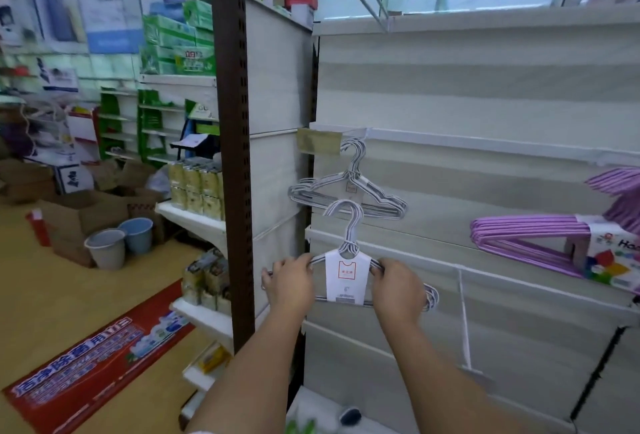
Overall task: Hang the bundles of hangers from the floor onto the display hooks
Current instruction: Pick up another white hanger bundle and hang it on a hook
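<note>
Hanger bundle (348, 277) gripped both sides — left hand (292, 286), right hand (396, 293) fingers (377, 265) curled round shoulders.

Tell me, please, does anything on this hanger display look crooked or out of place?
Yes. The white hanger bundle already on the wall hangs tilted, its right end lower than its left. The bundle held in both hands is level, not yet on a hook. The purple hangers lie slanted too.
</note>
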A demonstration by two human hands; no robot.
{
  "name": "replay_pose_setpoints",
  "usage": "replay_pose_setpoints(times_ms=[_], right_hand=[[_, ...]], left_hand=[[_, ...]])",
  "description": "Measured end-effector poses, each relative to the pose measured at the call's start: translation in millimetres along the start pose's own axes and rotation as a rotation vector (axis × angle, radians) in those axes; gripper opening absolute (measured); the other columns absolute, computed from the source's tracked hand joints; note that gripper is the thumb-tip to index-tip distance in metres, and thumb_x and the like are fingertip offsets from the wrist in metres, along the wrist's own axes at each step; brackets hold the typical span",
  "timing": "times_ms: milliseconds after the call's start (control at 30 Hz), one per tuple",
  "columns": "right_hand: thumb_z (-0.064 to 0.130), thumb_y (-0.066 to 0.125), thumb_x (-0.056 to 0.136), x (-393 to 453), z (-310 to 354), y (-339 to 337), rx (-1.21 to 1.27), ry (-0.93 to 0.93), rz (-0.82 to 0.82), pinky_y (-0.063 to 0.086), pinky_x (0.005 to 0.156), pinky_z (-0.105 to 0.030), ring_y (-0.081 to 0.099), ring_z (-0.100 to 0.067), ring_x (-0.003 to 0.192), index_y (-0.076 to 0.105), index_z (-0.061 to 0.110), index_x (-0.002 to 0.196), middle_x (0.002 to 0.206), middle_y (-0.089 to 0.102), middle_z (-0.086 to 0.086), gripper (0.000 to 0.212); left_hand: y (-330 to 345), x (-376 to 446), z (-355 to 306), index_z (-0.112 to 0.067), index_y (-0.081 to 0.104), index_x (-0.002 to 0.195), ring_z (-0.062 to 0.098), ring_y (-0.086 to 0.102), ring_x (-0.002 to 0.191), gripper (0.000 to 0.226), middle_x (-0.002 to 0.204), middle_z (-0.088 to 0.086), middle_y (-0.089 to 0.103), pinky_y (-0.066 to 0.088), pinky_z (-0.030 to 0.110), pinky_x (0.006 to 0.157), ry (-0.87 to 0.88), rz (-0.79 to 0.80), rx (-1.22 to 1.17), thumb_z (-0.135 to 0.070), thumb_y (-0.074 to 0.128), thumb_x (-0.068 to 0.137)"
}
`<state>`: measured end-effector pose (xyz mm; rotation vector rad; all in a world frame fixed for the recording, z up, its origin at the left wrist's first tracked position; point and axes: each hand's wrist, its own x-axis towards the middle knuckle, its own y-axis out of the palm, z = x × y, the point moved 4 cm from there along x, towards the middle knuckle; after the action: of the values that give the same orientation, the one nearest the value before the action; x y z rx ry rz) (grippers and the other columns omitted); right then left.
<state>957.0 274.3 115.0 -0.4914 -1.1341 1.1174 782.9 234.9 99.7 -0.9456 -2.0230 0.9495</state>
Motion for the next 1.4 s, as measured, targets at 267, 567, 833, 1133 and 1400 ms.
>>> replay_pose_setpoints(times_ms=[267,567,833,1133,1400], right_hand=[[0.03,0.048,0.096,73.9,9.0,2.2,0.042,0.062,-0.115,0.043,0.073,-0.034,0.061,-0.033,0.097,0.067,0.014,0.098,0.103,0.067,-0.01,0.025],[0.028,0.05,0.094,121.0,26.9,4.5,0.06,0.113,-0.208,0.045,0.072,-0.035,0.061,-0.033,0.095,0.066,0.015,0.097,0.102,0.068,-0.01,0.021],[0.029,0.048,0.096,140.1,44.6,8.0,0.038,0.129,-0.265,0.044,0.075,-0.036,0.06,-0.031,0.097,0.066,0.018,0.108,0.104,0.065,-0.008,0.024],[0.032,0.049,0.095,136.9,66.6,27.4,-0.043,0.118,-0.248,0.042,0.081,-0.034,0.057,-0.028,0.103,0.065,0.02,0.108,0.106,0.066,-0.005,0.024],[0.036,0.044,0.097,142.5,61.3,36.1,-0.137,0.065,-0.15,0.042,0.082,-0.035,0.059,-0.029,0.102,0.063,0.019,0.107,0.108,0.065,-0.004,0.027]], left_hand=[[-8.7,78.9,-35.4,-0.038,0.052,0.13,0.017,0.044,0.123,0.034,0.129,-0.007,0.056,0.018,0.039,0.11,0.128,-0.147,0.027,-0.032,0.035,0.101],[-10.8,138.8,-50.8,-0.035,0.05,0.133,0.015,0.038,0.129,0.036,0.133,-0.008,0.053,0.011,0.038,0.116,0.215,-0.214,-0.028,-0.03,0.031,0.102],[-13.4,176.4,-52.6,-0.033,0.052,0.132,0.016,0.038,0.129,0.035,0.129,-0.006,0.056,0.006,0.036,0.115,0.29,-0.242,-0.108,-0.029,0.034,0.101],[-1.6,185.8,-19.3,-0.029,0.05,0.135,0.019,0.044,0.125,0.038,0.129,-0.001,0.057,0.014,0.034,0.112,0.265,-0.243,-0.16,-0.025,0.032,0.102],[7.6,191.0,-30.3,-0.03,0.033,0.145,0.021,0.036,0.132,0.048,0.141,0.002,0.046,0.008,0.041,0.118,0.295,-0.072,-0.161,-0.032,0.036,0.097]])
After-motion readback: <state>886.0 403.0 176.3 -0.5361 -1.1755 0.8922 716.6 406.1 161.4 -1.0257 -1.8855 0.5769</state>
